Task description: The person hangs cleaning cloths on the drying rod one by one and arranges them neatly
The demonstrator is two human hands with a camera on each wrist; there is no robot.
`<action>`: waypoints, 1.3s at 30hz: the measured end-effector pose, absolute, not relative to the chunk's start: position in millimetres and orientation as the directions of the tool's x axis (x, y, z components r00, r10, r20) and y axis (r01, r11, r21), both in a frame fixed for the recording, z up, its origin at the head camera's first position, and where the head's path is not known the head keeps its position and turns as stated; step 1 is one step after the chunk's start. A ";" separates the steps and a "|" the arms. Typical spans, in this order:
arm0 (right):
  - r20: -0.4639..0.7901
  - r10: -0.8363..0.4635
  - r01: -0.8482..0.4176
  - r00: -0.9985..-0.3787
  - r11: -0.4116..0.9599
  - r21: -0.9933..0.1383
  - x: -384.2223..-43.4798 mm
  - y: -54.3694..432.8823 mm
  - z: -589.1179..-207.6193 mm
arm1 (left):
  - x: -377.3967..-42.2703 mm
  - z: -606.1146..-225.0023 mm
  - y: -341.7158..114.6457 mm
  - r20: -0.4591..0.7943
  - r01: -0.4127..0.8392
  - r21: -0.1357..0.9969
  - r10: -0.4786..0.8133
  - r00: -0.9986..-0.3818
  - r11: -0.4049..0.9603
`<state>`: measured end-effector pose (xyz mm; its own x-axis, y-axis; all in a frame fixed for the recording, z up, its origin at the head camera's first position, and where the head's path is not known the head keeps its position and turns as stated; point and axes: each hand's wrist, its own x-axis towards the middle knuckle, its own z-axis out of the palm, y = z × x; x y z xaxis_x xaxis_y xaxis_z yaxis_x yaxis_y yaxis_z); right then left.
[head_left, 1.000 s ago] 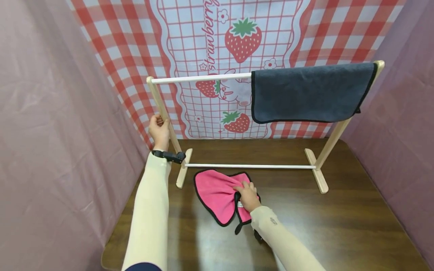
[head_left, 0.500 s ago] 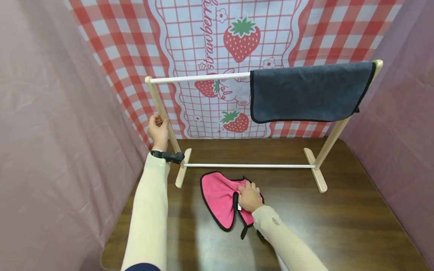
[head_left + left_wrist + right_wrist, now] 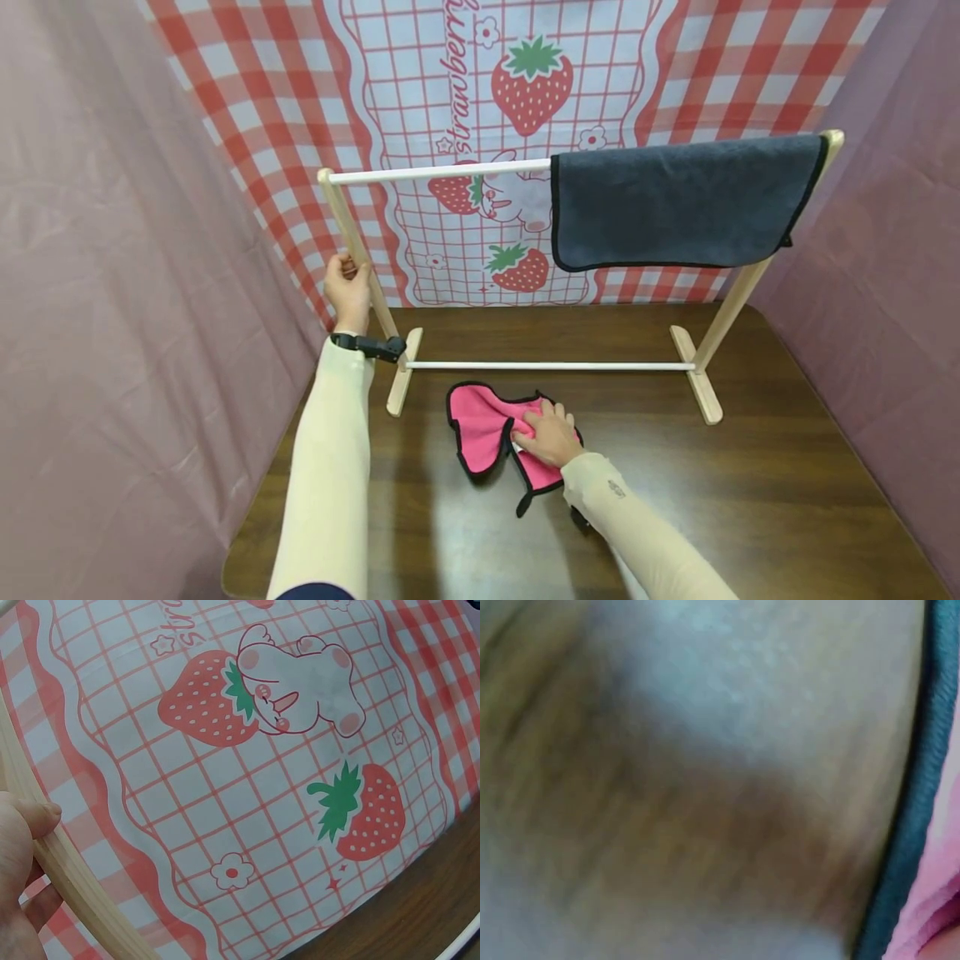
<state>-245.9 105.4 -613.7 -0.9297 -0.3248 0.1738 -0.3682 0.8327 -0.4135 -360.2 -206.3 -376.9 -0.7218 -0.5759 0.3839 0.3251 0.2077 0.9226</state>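
On the left, my left hand point(image 3: 348, 293) grips the wooden side post point(image 3: 343, 218) of a hanging rack. In the left wrist view, the thumb point(image 3: 46, 817) lies across the front of the post point(image 3: 79, 889) and fingers wrap behind it. My right hand point(image 3: 553, 435) lies over a crumpled pink towel point(image 3: 480, 425) with black edging on the table, its thumb and fingers bunching the cloth. A black loop point(image 3: 523, 504) sticks out from the towel's near edge. The right wrist view shows only a strip of black edging point(image 3: 911, 847) and some pink cloth; the fingertips are hidden.
A dark grey towel point(image 3: 686, 208) hangs over the right part of the rack's white top rail point(image 3: 442, 172). A lower white rail point(image 3: 547, 366) joins the two feet. Behind is a strawberry-print cloth point(image 3: 532, 92); pinkish curtains point(image 3: 127, 292) flank the brown table point(image 3: 757, 500).
My right hand has shifted slightly right, dragging the pink towel with it. The towel's left part is drawn in and its near corner has moved up. The left hand keeps its grip on the post.
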 end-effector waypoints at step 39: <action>0.588 -0.600 -0.776 -0.543 0.626 -0.078 -278.7 110.3 -541.7 | -355.7 -372.4 -204.7 0.379 0.311 0.925 -0.579 -0.722 0.217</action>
<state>-278.7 110.3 -541.7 -0.5428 -0.5997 0.5880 -0.7762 0.6255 -0.0785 -355.7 -204.7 -372.4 -0.7219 -0.5791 0.3787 0.3114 0.2168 0.9252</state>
